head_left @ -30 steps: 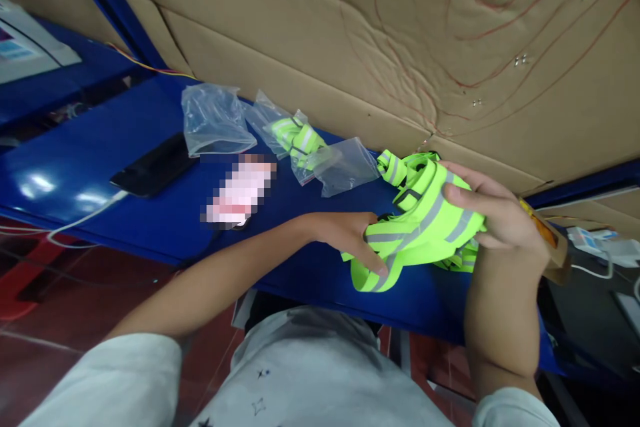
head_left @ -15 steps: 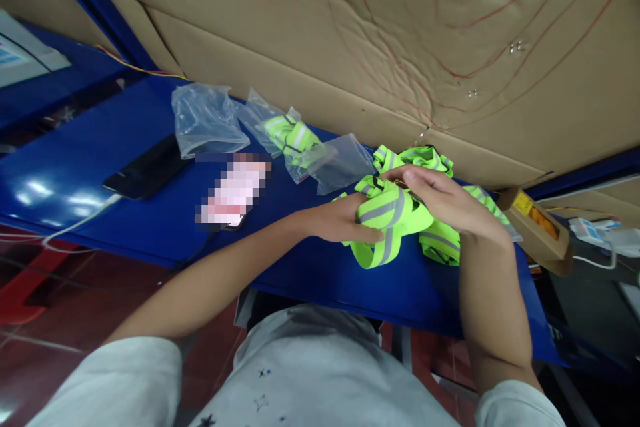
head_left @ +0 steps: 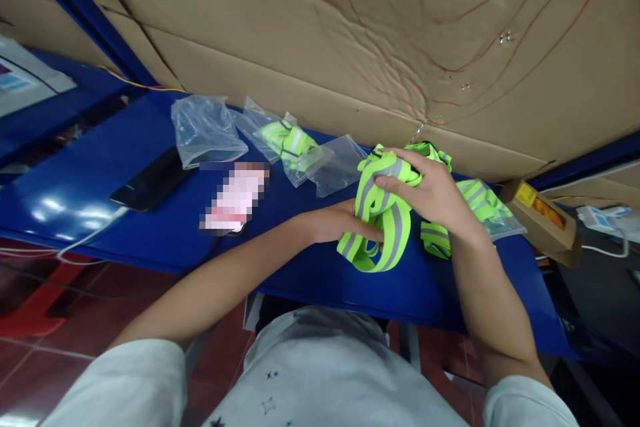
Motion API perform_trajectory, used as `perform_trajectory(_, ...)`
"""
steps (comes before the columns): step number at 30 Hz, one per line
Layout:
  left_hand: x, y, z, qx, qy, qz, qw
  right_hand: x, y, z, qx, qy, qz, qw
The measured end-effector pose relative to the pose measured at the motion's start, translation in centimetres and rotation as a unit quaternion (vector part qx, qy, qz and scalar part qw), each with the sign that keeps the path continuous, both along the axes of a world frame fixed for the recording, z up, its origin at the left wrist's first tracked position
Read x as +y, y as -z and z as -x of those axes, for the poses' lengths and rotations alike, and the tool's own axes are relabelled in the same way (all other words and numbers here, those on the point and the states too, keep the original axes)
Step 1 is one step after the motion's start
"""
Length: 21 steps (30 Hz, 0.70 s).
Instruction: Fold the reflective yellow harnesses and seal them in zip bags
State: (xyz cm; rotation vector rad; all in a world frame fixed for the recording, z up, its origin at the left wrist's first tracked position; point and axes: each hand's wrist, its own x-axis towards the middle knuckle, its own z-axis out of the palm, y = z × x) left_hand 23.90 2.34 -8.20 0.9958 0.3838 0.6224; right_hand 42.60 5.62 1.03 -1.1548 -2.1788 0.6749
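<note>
A neon-yellow reflective strap point(head_left: 395, 247) with a grey stripe hangs in loose loops between my hands, above the blue table. My right hand point(head_left: 430, 190) is closed on its gathered upper part, thumb in front and fingers over the top. From the left, my left hand point(head_left: 343, 221) reaches in with its fingers through the loops, holding the lower part; some fingertips are hidden by the strap. Behind my right hand lies more neon strap point(head_left: 440, 155), partly covered. Another folded strap point(head_left: 436, 239) rests below my right wrist.
Transparent zip bags point(head_left: 207, 130) lie along the cardboard wall point(head_left: 280, 33), one with a strap point(head_left: 290, 140) inside. A bagged strap point(head_left: 483, 203) and an open cardboard box point(head_left: 543, 220) are at right. A phone point(head_left: 235, 200) and a black device point(head_left: 150, 180) with a white cable lie left on the blue table point(head_left: 310, 280).
My right hand has turned and now grips the strap's top with the thumb in front. The loops have opened out and hang lower. The view has shifted slightly.
</note>
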Motion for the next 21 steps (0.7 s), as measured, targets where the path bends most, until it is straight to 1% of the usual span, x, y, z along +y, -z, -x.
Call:
perform_trajectory(1, 0.0, -0.1, -0.1, 0.015, 0.007, -0.015, 1.0, 0.0, -0.3, -0.3, 0.009, 0.006, 0.0, 1.0)
perform_trajectory(3, 0.1, -0.2, -0.1, 0.04, 0.012, -0.048, 0.998, 0.1, -0.7, -0.8, 0.036, 0.017, 0.025, 0.999)
perform_trajectory(5, 0.4, -0.2, 0.1, 0.072, 0.001, -0.069, 0.995, 0.4, -0.9, -1.4, 0.071, 0.033, 0.084, 0.993)
perform_trajectory(8, 0.8, 0.1, 0.6, 0.117, -0.016, -0.103, 0.988, 0.8, -0.8, -1.8, 0.112, 0.041, 0.184, 0.976)
perform_trajectory(9, 1.0, 0.1, 0.8, 0.121, -0.012, -0.122, 0.985, 0.9, -0.8, -1.8, 0.118, 0.043, 0.195, 0.973)
perform_trajectory(10, 1.1, 0.0, 1.0, 0.122, -0.008, -0.145, 0.982, 0.9, -0.8, -1.8, 0.12, 0.046, 0.188, 0.974)
perform_trajectory(11, 1.3, -0.1, 1.2, 0.125, -0.014, -0.172, 0.977, 0.9, -0.8, -1.8, 0.115, 0.052, 0.157, 0.979)
perform_trajectory(12, 1.4, -0.3, 1.4, 0.131, -0.035, -0.2, 0.97, 0.8, -0.9, -1.8, 0.102, 0.063, 0.107, 0.987)
perform_trajectory(14, 1.7, -0.9, 1.8, 0.124, -0.111, -0.241, 0.956, 0.6, -1.1, -1.9, 0.052, 0.101, -0.016, 0.993)
perform_trajectory(15, 1.8, -1.2, 1.9, 0.108, -0.157, -0.251, 0.949, 0.4, -1.2, -1.9, 0.017, 0.118, -0.067, 0.991)
perform_trajectory(17, 2.0, -1.5, 2.0, 0.074, -0.242, -0.265, 0.93, 0.2, -1.3, -1.9, -0.047, 0.145, -0.141, 0.978)
perform_trajectory(19, 1.8, -1.5, 1.5, 0.065, -0.302, -0.308, 0.9, -0.1, -0.9, -1.6, -0.093, 0.147, -0.201, 0.964)
perform_trajectory(21, 1.3, -1.1, 0.6, 0.091, -0.344, -0.365, 0.861, -0.4, -0.1, -0.8, -0.116, 0.142, -0.257, 0.949)
